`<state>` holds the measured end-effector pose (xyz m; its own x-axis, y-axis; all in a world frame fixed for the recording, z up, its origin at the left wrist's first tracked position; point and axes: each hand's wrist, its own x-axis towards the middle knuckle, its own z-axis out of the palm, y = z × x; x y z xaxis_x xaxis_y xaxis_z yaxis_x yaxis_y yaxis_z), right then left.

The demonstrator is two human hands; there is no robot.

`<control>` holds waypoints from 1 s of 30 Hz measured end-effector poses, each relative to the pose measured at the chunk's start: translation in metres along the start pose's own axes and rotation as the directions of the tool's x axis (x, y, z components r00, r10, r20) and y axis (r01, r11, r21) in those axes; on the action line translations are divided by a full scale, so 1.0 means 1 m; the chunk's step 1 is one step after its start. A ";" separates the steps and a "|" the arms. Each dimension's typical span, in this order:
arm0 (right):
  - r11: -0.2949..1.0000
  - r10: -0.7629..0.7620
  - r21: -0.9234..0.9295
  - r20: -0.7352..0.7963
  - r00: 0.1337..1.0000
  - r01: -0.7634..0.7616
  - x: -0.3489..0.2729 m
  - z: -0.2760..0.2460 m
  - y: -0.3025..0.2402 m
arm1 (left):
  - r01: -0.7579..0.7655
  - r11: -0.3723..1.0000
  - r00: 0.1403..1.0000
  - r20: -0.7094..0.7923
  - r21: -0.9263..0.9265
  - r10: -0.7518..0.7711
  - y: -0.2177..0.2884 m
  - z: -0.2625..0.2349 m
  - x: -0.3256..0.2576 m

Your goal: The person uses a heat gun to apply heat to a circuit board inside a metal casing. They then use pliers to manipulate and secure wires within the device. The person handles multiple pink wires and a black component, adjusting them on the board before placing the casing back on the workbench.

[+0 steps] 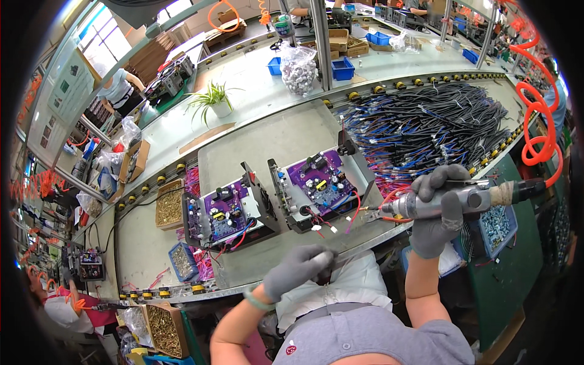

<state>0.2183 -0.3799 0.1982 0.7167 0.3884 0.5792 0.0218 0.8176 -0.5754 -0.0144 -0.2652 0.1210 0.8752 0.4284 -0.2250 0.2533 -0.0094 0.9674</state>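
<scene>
In a grey glove, my right hand (439,210) is wrapped round a silver air-powered crimping tool (420,205). Its jaws (372,214) point left, beside red wires at the right corner of a metal chassis with a purple circuit board (319,182). Loose red, blue and white-tipped leads hang from that chassis over the bench front. My left hand (298,271), also gloved in grey, is held low by the bench's front edge with its fingers curled together; what they pinch, if anything, does not show. A second chassis with a purple board (224,210) sits to the left.
Black cables (435,121) with blue and brown ends lie heaped at the right. An orange coiled hose (538,115) runs to the tool. Small-parts boxes include a cardboard box (169,207), a blue bin (182,260) and a blue tray (497,228). A potted plant (220,108) stands beyond.
</scene>
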 end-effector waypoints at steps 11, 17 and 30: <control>0.998 0.063 0.006 0.119 0.991 -0.065 0.021 0.016 0.015 | -0.047 0.133 0.983 0.022 0.990 0.183 0.066 -0.060 0.117; 0.998 0.058 -0.024 0.025 0.998 -0.057 0.023 0.008 0.018 | -0.166 0.119 0.982 0.154 0.979 0.106 0.060 -0.078 0.131; 0.990 0.108 0.078 0.085 0.990 -0.115 0.043 0.011 0.047 | -0.118 0.116 0.990 0.108 0.986 0.088 0.055 -0.071 0.120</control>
<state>0.2426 -0.3206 0.2022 0.6527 0.5095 0.5607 -0.1149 0.7981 -0.5914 0.0753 -0.1504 0.1560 0.9333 0.3259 -0.1507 0.3329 -0.9427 0.0231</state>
